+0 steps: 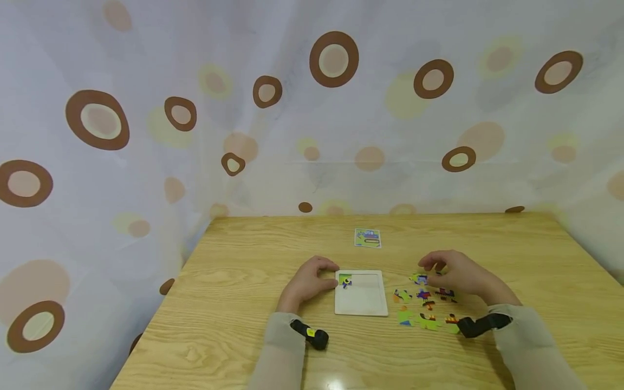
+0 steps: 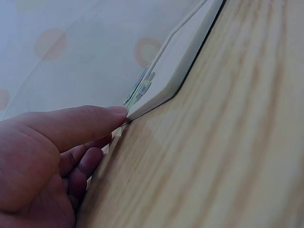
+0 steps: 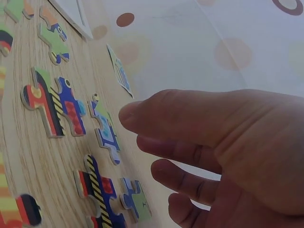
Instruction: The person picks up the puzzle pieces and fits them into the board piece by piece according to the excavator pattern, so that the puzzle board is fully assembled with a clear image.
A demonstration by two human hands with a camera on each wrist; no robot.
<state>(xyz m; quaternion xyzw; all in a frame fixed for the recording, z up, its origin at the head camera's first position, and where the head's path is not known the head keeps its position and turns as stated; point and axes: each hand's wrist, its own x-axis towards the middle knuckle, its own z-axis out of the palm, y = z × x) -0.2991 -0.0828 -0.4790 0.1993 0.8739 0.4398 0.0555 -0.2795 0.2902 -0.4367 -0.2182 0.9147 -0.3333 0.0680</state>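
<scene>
A white square puzzle tray lies flat on the table, with a green jigsaw piece showing a yellow-and-black detail in its upper left corner. At the tray's left edge is my left hand; its straight thumb touches the rim near the corner, while the other fingers bend loosely behind. To the right, my right hand hovers over loose puzzle pieces, thumb and fingers apart, holding nothing. Closest to its thumb lies a blue-and-green piece.
Several more colourful pieces, including a green-and-orange piece and a green-and-blue piece, lie right of the tray. A small picture card lies beyond the tray. A patterned curtain hangs behind the wooden table.
</scene>
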